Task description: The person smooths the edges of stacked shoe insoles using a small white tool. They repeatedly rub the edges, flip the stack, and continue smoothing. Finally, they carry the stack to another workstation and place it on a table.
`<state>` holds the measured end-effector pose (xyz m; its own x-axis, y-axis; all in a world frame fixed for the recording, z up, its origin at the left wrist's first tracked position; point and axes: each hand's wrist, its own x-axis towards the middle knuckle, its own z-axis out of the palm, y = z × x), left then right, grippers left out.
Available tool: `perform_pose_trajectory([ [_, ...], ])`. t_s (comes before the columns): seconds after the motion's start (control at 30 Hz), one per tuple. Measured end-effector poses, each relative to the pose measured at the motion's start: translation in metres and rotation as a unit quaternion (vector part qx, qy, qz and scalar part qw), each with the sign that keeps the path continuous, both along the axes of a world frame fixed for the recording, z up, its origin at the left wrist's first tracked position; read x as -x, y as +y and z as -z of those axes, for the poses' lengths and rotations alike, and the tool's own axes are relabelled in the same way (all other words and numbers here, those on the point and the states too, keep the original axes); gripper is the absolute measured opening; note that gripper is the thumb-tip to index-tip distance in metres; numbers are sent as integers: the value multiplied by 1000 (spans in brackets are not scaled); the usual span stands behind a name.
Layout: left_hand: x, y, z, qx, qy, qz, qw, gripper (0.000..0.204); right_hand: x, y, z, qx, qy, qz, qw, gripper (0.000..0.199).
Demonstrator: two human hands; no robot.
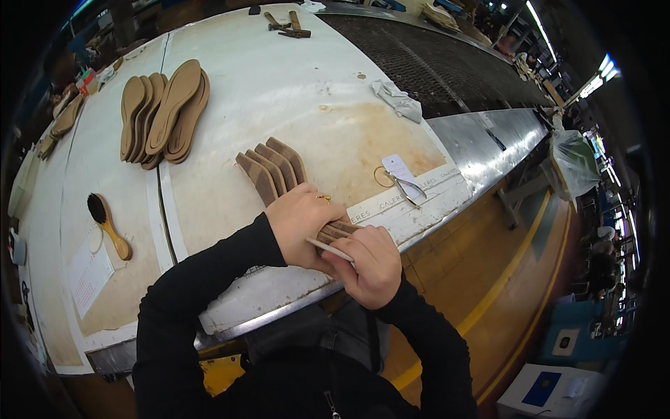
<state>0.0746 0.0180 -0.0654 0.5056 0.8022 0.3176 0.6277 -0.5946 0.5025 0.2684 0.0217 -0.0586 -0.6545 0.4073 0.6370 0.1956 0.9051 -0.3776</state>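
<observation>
Several brown insoles [271, 170] lie fanned in a row on the white worktable [279, 84], near its front edge. My left hand [301, 222] presses down on their near ends, a ring on one finger. My right hand [371, 264] is closed around a thin light-coloured stick-like tool [328, 249], its tip reaching toward my left hand at the insoles' near ends. Both forearms wear black sleeves.
A second stack of tan insoles [164, 112] lies at the back left. A wooden-handled brush [108, 225] rests at the left beside a paper sheet [89, 272]. A tag with a ring [399, 174], a crumpled rag [396, 98] and a hammer [287, 26] lie on the table.
</observation>
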Motion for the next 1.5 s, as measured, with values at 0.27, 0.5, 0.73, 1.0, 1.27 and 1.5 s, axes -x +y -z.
perform_pose_trajectory([
  [0.27,-2,-3,2,5,-7,-27,1000,62,-46,-3,3,-35,-106,57,992,20],
  [0.5,-2,-1,5,5,2,-37,999,61,-61,0,2,14,-119,77,990,15],
  [0.73,-3,-3,1,9,-6,-37,999,56,-15,2,-14,26,-21,-12,999,21],
  [1.0,1,1,0,19,-28,-9,999,53,-47,9,-21,47,-117,27,992,15],
  [1.27,5,3,-2,43,-49,29,997,50,-3,18,-21,12,-92,-35,995,18],
  [1.5,5,3,-4,50,-41,19,998,51,-30,20,-38,-105,-223,-13,969,16],
])
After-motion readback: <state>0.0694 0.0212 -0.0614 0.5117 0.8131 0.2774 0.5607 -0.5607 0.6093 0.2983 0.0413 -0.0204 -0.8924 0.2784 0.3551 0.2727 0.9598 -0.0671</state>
